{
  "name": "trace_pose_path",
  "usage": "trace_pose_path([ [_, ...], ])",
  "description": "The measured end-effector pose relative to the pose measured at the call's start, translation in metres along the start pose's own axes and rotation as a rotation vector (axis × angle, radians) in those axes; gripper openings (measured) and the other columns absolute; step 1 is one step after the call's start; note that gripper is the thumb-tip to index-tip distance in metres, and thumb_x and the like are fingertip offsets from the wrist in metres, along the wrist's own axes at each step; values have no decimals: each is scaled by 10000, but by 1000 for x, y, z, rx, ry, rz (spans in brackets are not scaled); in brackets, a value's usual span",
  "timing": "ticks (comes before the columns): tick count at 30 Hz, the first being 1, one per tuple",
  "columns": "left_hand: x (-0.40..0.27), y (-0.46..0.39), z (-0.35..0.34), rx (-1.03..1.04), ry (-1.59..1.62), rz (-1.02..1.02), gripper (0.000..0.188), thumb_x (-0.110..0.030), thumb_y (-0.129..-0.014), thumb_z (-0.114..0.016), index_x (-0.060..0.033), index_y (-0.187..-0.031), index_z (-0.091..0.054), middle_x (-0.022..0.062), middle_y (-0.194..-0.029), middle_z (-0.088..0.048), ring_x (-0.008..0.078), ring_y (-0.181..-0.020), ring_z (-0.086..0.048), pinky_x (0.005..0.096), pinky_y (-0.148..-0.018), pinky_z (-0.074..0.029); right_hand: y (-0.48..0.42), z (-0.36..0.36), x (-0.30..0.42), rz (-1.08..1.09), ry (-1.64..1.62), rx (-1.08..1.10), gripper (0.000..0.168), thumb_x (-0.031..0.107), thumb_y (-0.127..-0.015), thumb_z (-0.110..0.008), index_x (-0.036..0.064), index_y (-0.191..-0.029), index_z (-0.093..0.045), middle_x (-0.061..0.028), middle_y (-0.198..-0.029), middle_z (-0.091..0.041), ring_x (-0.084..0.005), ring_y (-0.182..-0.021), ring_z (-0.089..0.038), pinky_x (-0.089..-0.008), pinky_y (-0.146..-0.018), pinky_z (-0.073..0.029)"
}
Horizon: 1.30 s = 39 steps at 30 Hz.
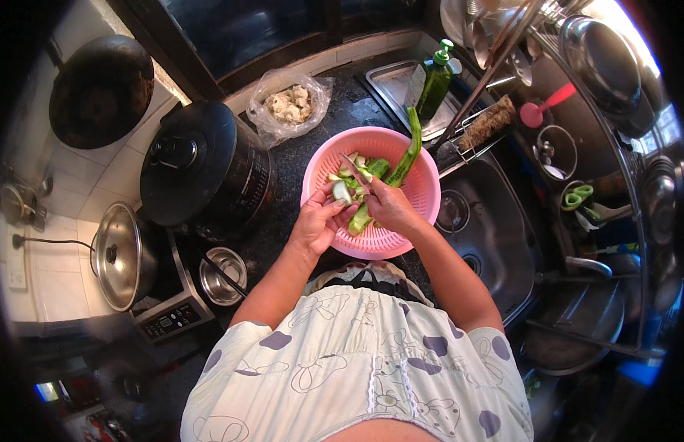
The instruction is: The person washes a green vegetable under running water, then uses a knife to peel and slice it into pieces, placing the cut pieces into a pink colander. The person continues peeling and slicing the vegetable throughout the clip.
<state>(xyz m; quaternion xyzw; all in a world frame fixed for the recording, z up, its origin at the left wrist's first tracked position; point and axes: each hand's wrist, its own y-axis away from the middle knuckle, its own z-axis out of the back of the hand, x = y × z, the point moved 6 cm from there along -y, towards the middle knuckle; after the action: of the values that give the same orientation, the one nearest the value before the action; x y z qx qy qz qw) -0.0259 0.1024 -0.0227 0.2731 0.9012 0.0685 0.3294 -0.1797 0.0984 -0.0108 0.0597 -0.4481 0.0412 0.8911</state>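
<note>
A pink plastic colander [369, 138] stands on the dark counter in front of me. Over its left side, my left hand [321, 218] grips a short piece of peeled green gourd [342, 192], its pale cut face showing. My right hand [390, 205] is closed around a knife, whose blade [356, 169] points up and left beside that piece. Cut chunks [346, 173] and longer green lengths [359, 220] lie in the colander below both hands. One long, curved green gourd [413, 149] leans out over the far right rim. My right hand hides the knife's handle.
A black electric cooker [195, 166] stands left, near a steel bowl [223, 275] and a lidded pot [118, 255]. Behind are a plastic bag of mushroom-like pieces [289, 105] and a green pump bottle [435, 83] on a metal tray [392, 77]. The sink [499, 221] lies right.
</note>
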Motion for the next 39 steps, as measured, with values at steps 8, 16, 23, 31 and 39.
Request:
trace_pose_path([
  [8,-3,-14,6,-57,7,-16,367,72,-852,-565,-41,-1201,-545,118,-1082,-636,247,-931,-673,361,-823,-595,22,13,16,29,-76,-34,738,62,-852,-544,122,-1501,-199,-314,-1042,-621,-464,-969,-617,-499,-830,-478],
  [16,1,-15,7,-50,-10,-25,402,23,-859,-599,-73,-1247,-551,81,-1085,-647,198,-925,-654,309,-777,-569,60,15,48,346,403,-255,661,56,-834,-515,174,-1467,-367,-129,-836,-613,-335,-614,-637,-445,-528,-523],
  [23,5,-9,3,-105,-81,-6,364,-30,-896,-576,-69,-1257,-592,73,-1088,-650,168,-924,-636,275,-761,-548,64,8,48,315,596,-236,603,75,-832,-523,94,-1424,-408,-128,-853,-616,-305,-624,-652,-425,-531,-529],
  [31,10,-3,0,-102,-56,-11,316,10,-892,-533,-28,-1198,-598,84,-946,-670,155,-715,-648,256,-616,-530,58,0,46,250,726,-215,487,89,-862,-501,-17,-1334,-448,-133,-828,-632,-274,-641,-672,-395,-524,-534],
  [39,10,-1,2,-86,-30,33,282,1,-876,-576,-34,-1156,-582,86,-882,-664,164,-702,-645,262,-612,-519,40,-4,43,237,604,-211,422,123,-870,-506,-7,-1268,-455,-155,-828,-654,-336,-672,-672,-443,-577,-539],
])
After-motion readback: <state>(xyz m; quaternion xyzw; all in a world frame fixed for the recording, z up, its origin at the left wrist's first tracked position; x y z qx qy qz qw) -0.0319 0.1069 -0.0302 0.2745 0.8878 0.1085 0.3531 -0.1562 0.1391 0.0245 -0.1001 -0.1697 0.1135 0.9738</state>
